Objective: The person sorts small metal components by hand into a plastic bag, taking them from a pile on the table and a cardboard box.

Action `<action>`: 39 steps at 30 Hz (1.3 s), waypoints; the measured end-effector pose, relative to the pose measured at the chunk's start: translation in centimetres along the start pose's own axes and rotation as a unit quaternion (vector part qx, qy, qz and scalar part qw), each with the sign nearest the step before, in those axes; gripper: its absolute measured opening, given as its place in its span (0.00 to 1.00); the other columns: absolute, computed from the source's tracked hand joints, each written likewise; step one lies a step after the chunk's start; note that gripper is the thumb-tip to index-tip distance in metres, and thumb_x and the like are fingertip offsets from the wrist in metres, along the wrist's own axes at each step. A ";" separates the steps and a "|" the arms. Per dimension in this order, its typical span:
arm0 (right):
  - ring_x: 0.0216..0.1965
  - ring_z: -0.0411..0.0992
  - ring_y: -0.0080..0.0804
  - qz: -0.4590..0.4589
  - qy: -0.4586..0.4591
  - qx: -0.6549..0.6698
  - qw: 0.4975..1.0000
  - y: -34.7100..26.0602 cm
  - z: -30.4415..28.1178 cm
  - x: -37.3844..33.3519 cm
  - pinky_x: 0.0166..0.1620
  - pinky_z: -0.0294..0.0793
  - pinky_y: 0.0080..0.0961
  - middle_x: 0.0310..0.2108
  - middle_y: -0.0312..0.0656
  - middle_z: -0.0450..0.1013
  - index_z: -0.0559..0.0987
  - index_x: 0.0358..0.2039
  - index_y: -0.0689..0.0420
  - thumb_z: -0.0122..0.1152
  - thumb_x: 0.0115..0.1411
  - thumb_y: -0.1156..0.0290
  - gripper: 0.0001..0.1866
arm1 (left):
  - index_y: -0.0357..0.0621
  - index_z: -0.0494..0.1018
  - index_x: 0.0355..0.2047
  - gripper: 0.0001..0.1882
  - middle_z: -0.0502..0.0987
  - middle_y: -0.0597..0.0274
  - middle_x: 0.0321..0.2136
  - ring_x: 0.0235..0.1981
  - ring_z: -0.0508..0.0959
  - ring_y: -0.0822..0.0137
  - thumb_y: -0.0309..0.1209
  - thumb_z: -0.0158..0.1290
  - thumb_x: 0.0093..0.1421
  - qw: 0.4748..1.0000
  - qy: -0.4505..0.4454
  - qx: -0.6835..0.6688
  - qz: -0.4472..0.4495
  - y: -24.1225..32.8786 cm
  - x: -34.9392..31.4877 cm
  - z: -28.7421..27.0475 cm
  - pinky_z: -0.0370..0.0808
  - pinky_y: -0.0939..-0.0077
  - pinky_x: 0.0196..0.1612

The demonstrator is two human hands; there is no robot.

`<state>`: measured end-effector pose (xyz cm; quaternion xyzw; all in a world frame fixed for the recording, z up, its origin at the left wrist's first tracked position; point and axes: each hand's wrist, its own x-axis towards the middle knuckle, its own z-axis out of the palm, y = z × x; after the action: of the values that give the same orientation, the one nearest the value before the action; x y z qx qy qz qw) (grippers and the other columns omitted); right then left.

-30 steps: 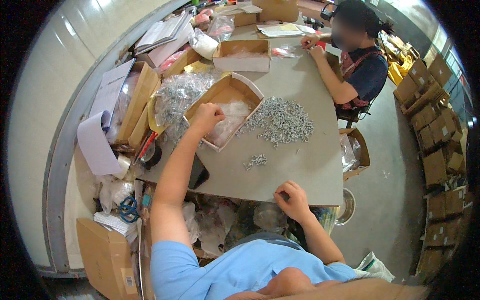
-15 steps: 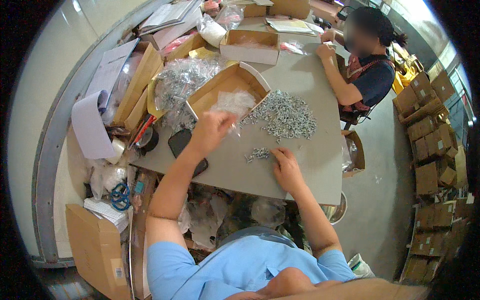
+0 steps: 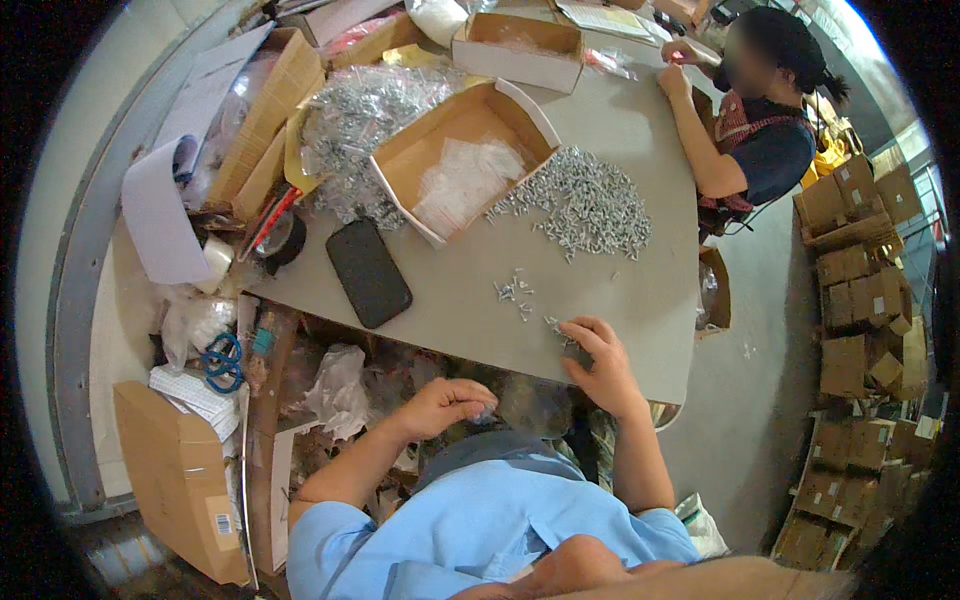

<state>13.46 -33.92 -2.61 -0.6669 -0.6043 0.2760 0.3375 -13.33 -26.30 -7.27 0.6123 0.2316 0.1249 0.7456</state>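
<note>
My left hand (image 3: 450, 405) is just past the table's near edge, its thumb and fingers pinched on a small clear plastic bag (image 3: 484, 413). My right hand (image 3: 606, 365) lies at that edge with the fingers bent and the thumb apart, its fingertips against a few small screws (image 3: 553, 326). Beyond it, a loose group of silvery screws (image 3: 514, 291) is scattered on the table. Farther off spreads a large pile of the same screws (image 3: 590, 205). Beside the pile stands an open cardboard box (image 3: 400, 165) with a stack of clear plastic bags (image 3: 470, 178) inside.
A black phone (image 3: 368, 273) lies on the table at the left. Bagged screws (image 3: 350, 130) are heaped behind it, near a roll of black tape (image 3: 282, 240). A co-worker (image 3: 770, 130) sits at the far right side. Stacked cartons (image 3: 860, 260) line the right.
My left hand has come back from the open box to the near edge with a small bag. My right hand has moved nearer, and the small screw group is now split and spread out.
</note>
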 end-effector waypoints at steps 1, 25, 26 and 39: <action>0.49 0.67 0.47 0.022 0.003 0.020 1.000 0.1 -0.2 -0.5 0.51 0.68 0.35 0.48 0.48 0.67 0.73 0.49 0.54 0.62 0.46 0.79 0.26 | 0.38 0.78 0.31 0.05 0.78 0.56 0.39 0.41 0.76 0.67 0.26 0.58 0.54 0.998 0.005 0.004 -0.062 -0.3 -0.3 0.6 0.73 0.74 0.41; 0.41 0.67 0.47 0.002 0.193 -0.154 0.969 1.4 2.7 -1.3 0.43 0.68 0.37 0.37 0.47 0.69 0.74 0.29 0.59 0.63 0.44 0.75 0.10 | 0.40 0.71 0.47 0.34 0.74 0.50 0.44 0.46 0.73 0.55 0.50 0.63 0.46 0.971 -0.071 0.175 -0.149 -8.5 3.4 7.2 0.68 0.65 0.50; 0.40 0.67 0.48 -0.001 0.194 -0.155 0.969 1.6 2.8 -1.4 0.43 0.68 0.38 0.37 0.48 0.69 0.74 0.30 0.59 0.62 0.45 0.75 0.10 | 0.40 0.70 0.49 0.37 0.73 0.49 0.47 0.49 0.71 0.54 0.53 0.62 0.46 0.966 -0.096 0.170 -0.170 -9.3 3.7 7.1 0.66 0.63 0.53; 0.40 0.69 0.49 0.060 0.008 0.007 0.998 -2.2 2.3 -3.3 0.43 0.70 0.39 0.37 0.48 0.70 0.76 0.35 0.58 0.61 0.50 0.74 0.10 | 0.40 0.73 0.40 0.26 0.75 0.54 0.38 0.40 0.74 0.61 0.42 0.65 0.45 0.989 -0.031 0.097 -0.106 -11.9 4.0 8.2 0.71 0.66 0.44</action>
<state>9.93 -36.85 -2.48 -0.7020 -0.5581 0.2949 0.3298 -6.98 -34.07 -18.38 0.6572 0.2833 0.0029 0.6984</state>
